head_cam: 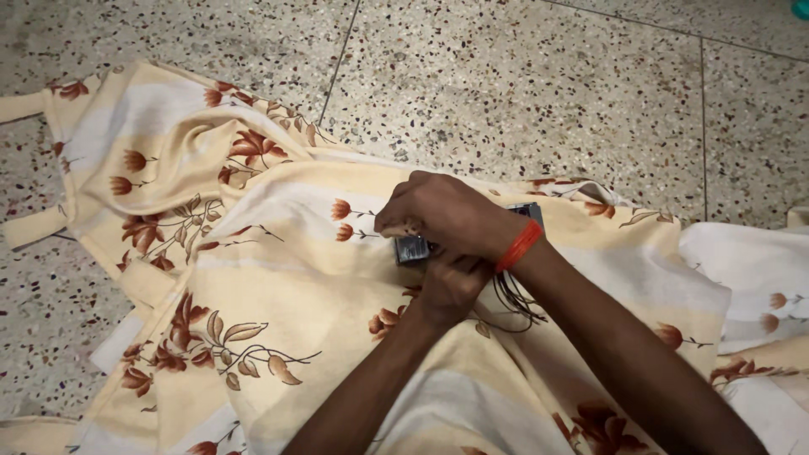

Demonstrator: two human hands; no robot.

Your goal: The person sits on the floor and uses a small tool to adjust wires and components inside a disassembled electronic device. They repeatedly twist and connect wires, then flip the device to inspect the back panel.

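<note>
Both hands meet over the middle of a cream cloth with a brown flower print (253, 286), which is spread on a speckled stone floor (522, 93). The right hand (447, 215) comes across from the right side, with an orange thread band (519, 246) on its wrist; its fingers are curled and closed on top of a small dark box-like object (415, 248). The left hand (451, 286) lies just under and behind it, also curled, and it seems to grip the same object or the cloth below it; which of the two, I cannot tell, because the right hand hides the fingers. Thin black strands (514, 305), perhaps thread or cord, hang near the right wrist and lie on the cloth.

The dark object sits on the cloth almost at its centre, and only its left end and a corner at the back are visible.

In my judgement, the work here is fine handwork on the object against the fabric. To do it well, the lower hand should keep the cloth flat and tight under the object, so it does not slide. The upper hand should press with the fingertips only, with small moves. The loose strands should stay away from the fingers, otherwise they can catch. Folds at the upper left of the cloth are well apart and do not disturb.
</note>
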